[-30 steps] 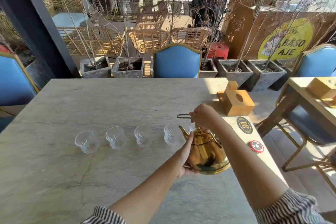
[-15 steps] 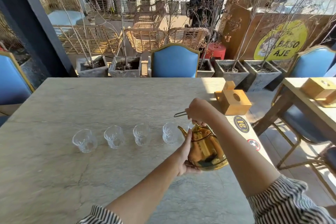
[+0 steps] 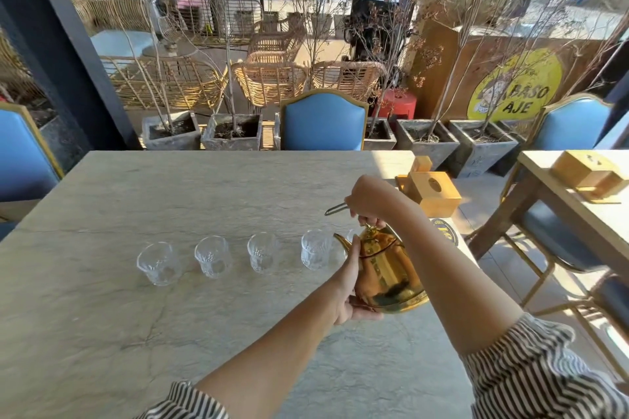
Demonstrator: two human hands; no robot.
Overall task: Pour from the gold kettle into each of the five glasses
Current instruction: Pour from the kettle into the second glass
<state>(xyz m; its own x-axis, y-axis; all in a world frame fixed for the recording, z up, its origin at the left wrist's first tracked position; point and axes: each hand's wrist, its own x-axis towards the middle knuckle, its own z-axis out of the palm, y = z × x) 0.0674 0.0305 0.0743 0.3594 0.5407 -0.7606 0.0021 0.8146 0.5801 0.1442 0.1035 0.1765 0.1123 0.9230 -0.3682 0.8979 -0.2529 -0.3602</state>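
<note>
A shiny gold kettle (image 3: 386,272) hangs above the right part of the pale stone table (image 3: 170,197), tilted with its spout toward the glasses. My right hand (image 3: 369,197) grips its thin top handle. My left hand (image 3: 350,286) cups the kettle's side and bottom. Clear cut glasses stand in a row: far-left glass (image 3: 158,263), second glass (image 3: 212,256), third glass (image 3: 262,252), fourth glass (image 3: 316,249) just left of the spout. A fifth glass (image 3: 350,235) shows only as a sliver behind the spout.
A wooden tissue box (image 3: 430,192) and round stickers (image 3: 444,231) sit at the table's right edge. Blue chairs stand at the far side (image 3: 323,121) and left (image 3: 20,153). Another table with a wooden box (image 3: 585,173) stands to the right.
Both hands have lifted the kettle slightly and kept it tilted by the rightmost glasses. The view shifted a little; the glasses have not moved.
</note>
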